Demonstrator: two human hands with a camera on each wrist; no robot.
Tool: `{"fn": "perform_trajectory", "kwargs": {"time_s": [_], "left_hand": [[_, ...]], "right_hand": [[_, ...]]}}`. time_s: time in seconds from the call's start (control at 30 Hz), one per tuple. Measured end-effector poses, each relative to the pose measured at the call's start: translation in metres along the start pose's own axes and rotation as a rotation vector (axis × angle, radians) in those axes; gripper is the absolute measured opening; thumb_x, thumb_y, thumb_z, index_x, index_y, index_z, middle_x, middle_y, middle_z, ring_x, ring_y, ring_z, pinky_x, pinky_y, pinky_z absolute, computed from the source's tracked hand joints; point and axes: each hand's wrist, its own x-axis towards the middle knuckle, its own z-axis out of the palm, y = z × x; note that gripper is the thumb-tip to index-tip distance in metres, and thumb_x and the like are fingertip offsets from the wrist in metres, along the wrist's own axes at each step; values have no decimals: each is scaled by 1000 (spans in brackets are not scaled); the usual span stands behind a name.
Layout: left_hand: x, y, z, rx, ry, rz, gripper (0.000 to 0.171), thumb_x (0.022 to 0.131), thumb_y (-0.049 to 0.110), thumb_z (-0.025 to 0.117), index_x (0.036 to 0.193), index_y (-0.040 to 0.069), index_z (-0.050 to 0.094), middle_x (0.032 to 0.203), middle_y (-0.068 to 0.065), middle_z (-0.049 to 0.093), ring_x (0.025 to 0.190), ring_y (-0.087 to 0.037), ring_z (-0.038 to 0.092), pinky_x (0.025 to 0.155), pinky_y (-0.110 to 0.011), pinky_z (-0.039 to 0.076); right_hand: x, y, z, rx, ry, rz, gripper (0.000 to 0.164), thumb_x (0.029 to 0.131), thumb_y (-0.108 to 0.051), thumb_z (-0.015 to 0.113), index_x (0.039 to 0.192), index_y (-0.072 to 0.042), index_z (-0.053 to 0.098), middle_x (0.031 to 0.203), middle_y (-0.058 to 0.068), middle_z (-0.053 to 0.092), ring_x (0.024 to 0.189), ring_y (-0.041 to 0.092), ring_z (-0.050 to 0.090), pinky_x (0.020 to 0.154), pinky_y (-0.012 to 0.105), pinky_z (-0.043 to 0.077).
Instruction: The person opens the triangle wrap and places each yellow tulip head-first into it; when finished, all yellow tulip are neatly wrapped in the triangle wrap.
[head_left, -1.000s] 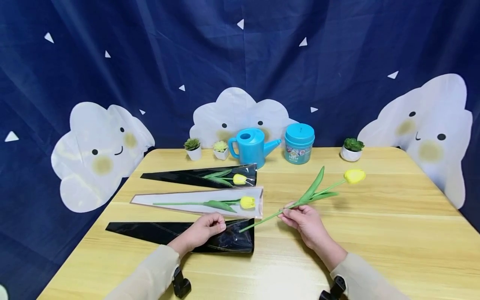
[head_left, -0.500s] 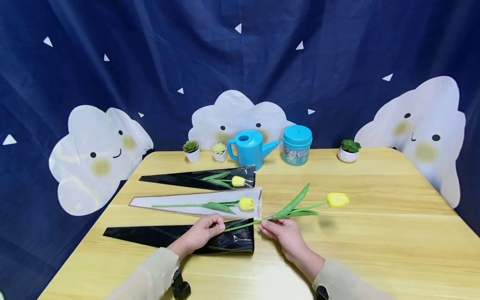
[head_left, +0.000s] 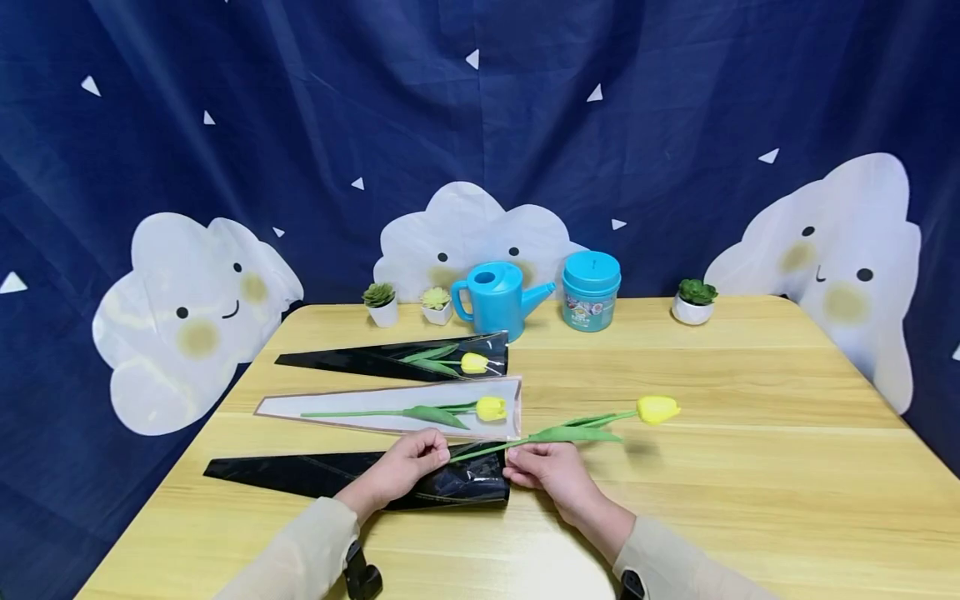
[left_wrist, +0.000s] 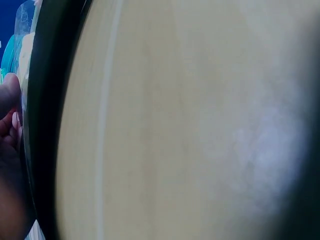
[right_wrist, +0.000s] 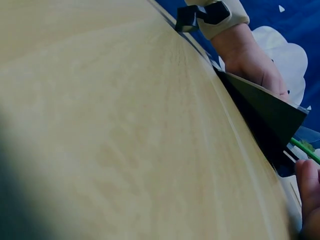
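Note:
In the head view, my left hand (head_left: 405, 462) pinches the upper edge of the nearest black flower sleeve (head_left: 300, 473) close to its wide mouth. My right hand (head_left: 551, 471) pinches the green stem of a yellow tulip (head_left: 657, 409) at the mouth's right end. The bloom points right, and the stem's lower end reaches left over the sleeve to my left fingertips. From the right wrist, the stem (right_wrist: 304, 148) shows at the opening of the raised sleeve (right_wrist: 265, 107). The left wrist view has the dark sleeve (left_wrist: 47, 125) beside my left fingers (left_wrist: 9, 92).
Behind lie a white sleeve (head_left: 330, 403) with a tulip (head_left: 491, 408) on it and a black sleeve (head_left: 322, 360) with another tulip (head_left: 474, 362). A blue watering can (head_left: 495, 304), a blue lidded tub (head_left: 591, 292) and small potted succulents (head_left: 694, 302) line the table's back edge.
My right hand has moved left and down with the tulip, bringing its stem end from the sleeve's mouth to my left fingertips. My left hand keeps its hold on the sleeve's edge.

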Motion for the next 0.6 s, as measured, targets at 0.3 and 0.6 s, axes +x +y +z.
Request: {"fn": "perform_trajectory", "kwargs": {"time_s": [0.3, 0.6], "left_hand": [[0, -3, 2, -11, -3, 14, 18, 95, 13, 51, 82, 0, 48, 73, 0, 39, 66, -8, 39, 67, -24, 34], [0, -1, 1, -6, -5, 11, 19, 94, 14, 52, 82, 0, 48, 72, -1, 38, 66, -8, 38, 66, -24, 33]], "right_hand": [[-3, -3, -7, -44, -80, 15, 28, 86, 3, 59, 106, 22, 55, 78, 8, 68, 71, 12, 67, 70, 22, 53], [1, -26, -29, -262, -116, -138, 30, 85, 1, 60, 109, 19, 55, 92, 25, 65, 78, 14, 66, 72, 25, 53]]}}
